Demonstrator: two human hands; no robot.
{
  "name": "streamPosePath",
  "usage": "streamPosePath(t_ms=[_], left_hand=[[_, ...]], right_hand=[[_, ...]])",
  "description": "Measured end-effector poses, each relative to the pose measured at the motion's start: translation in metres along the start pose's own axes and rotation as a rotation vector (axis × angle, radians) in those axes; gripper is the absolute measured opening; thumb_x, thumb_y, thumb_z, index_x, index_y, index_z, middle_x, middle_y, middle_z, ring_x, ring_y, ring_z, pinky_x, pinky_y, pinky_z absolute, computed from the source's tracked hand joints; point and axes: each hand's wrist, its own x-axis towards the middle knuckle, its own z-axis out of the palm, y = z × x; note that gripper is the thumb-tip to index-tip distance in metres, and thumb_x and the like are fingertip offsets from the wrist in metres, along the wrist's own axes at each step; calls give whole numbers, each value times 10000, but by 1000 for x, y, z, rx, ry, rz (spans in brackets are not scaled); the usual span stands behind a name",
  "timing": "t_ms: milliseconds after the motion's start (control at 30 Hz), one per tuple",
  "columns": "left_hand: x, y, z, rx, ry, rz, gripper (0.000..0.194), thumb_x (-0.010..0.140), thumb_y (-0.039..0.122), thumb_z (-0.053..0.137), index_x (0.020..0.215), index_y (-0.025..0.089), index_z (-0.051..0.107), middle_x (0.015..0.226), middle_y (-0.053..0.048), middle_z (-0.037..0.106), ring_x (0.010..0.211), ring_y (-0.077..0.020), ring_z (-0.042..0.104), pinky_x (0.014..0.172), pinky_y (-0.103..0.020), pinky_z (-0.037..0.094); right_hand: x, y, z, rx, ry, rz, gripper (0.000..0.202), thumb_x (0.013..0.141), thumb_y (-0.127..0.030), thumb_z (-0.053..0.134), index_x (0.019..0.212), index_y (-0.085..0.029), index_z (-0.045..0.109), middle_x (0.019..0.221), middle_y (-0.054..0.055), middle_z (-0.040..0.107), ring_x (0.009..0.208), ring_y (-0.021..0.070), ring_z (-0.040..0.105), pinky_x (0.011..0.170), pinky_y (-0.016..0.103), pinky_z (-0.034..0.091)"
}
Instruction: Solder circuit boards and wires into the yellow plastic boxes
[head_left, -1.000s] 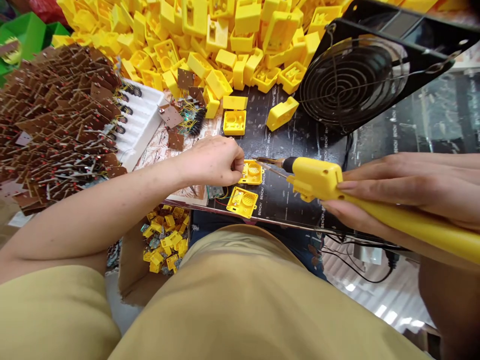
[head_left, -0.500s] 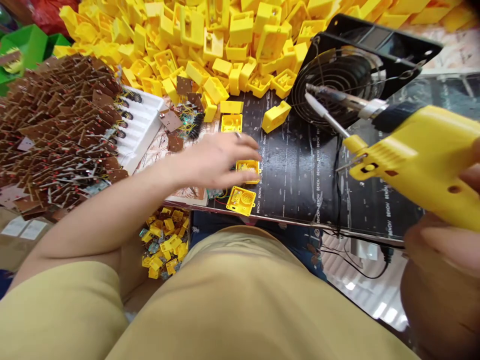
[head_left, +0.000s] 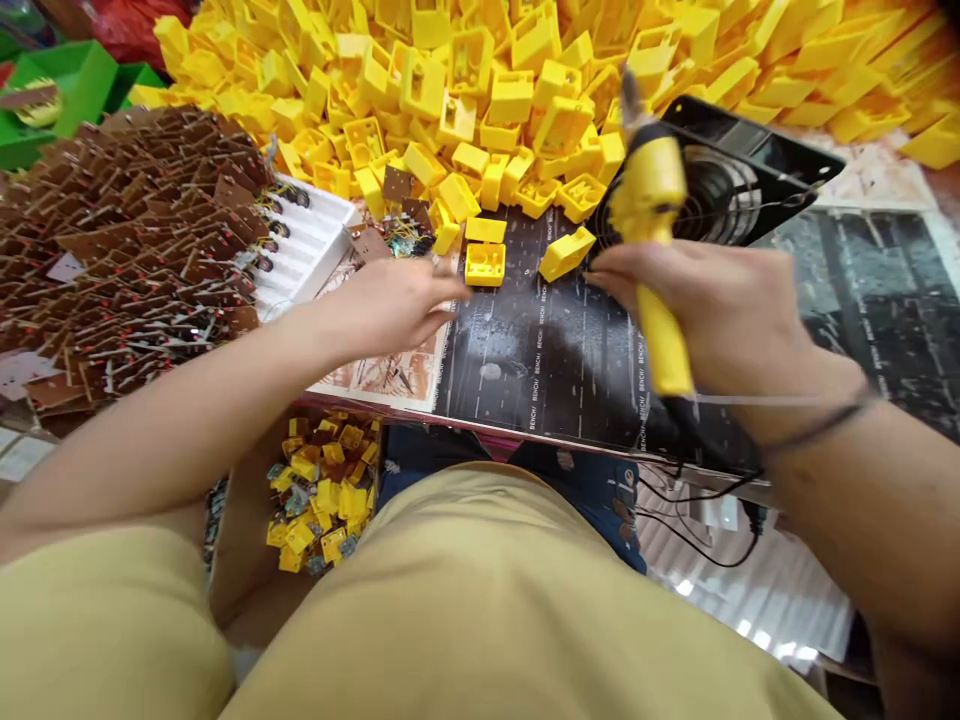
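Observation:
My right hand (head_left: pixel 712 310) is wrapped round the yellow body of a soldering gun (head_left: pixel 664 330), its tip pointing up and away by the fan. My left hand (head_left: pixel 409 305) is over the left part of the bench, slightly blurred, fingers stretched to the right and thumb apart; I see nothing held in it. Just beyond its fingertips sits an open yellow casing (head_left: pixel 485 266), with another yellow piece (head_left: pixel 486 230) behind it. A tilted yellow casing (head_left: pixel 566 254) lies between the two hands.
A big heap of yellow casings (head_left: pixel 450 90) covers the back. Brown circuit boards (head_left: pixel 142 240) are piled at left beside a white foam tray (head_left: pixel 311 235). A black fan (head_left: pixel 750 170) stands back right. Below the bench edge is a box of yellow casings (head_left: pixel 326 495). Cables (head_left: pixel 705 545) hang at right.
The soldering gun has swung left and upright in my right hand. My left hand has shifted left. Two open casings near the front edge no longer show on the bench.

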Motion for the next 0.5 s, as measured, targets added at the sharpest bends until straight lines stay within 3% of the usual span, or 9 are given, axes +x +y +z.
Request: streamPosePath(t_ms=[100, 200, 267, 367, 433, 500], left_hand=[[51, 2, 41, 49, 82, -79, 419, 941, 250, 510, 1346, 168, 585, 1431, -163, 543, 1314, -306, 514, 1051, -454, 465], [69, 10, 62, 50, 93, -84, 396, 947, 188, 496, 1325, 137, 602, 1519, -191, 442, 1423, -341, 386, 1145, -517, 386], [60, 14, 62, 13, 90, -41, 346, 947, 184, 499, 1254, 136, 651, 1467, -186, 501, 1373, -330, 451, 1131, -519, 409], [31, 15, 51, -207, 3, 199, 310, 933, 214, 560, 1218, 177, 677, 1371, -143, 599, 1256, -260, 575, 1078, -428, 488], [9, 16, 43, -355, -77, 375, 329, 935, 174, 550, 1239, 212, 670, 1369, -112, 618, 1283, -224, 572, 1084, -365, 491], [-8, 21, 40, -392, -81, 433, 359, 943, 149, 515, 1262, 229, 661, 1455, -119, 552, 1376, -234, 498, 1117, -377, 463]], right_hand=[[36, 6, 26, -68, -106, -45, 247, 1011, -256, 423, 1074, -187, 653, 972, 86, 705, 951, 208, 665, 651, 281, 437], [58, 8, 41, -76, -221, -61, 253, 985, -178, 400, 1081, -173, 634, 950, 93, 697, 980, 237, 653, 827, 354, 462], [60, 7, 41, -50, -278, -40, 249, 978, -181, 403, 1054, -163, 639, 833, 82, 685, 851, 242, 663, 785, 368, 463], [38, -1, 29, 52, -272, -37, 231, 983, -278, 464, 1134, -178, 608, 883, 73, 699, 728, 213, 656, 604, 295, 425], [12, -11, 19, 214, -213, -50, 254, 985, -359, 512, 1174, -197, 562, 914, 37, 702, 691, 147, 645, 578, 240, 429], [-14, -23, 12, 275, -181, -40, 213, 1013, -342, 463, 1127, -190, 559, 922, 31, 701, 686, 107, 640, 599, 204, 442]])
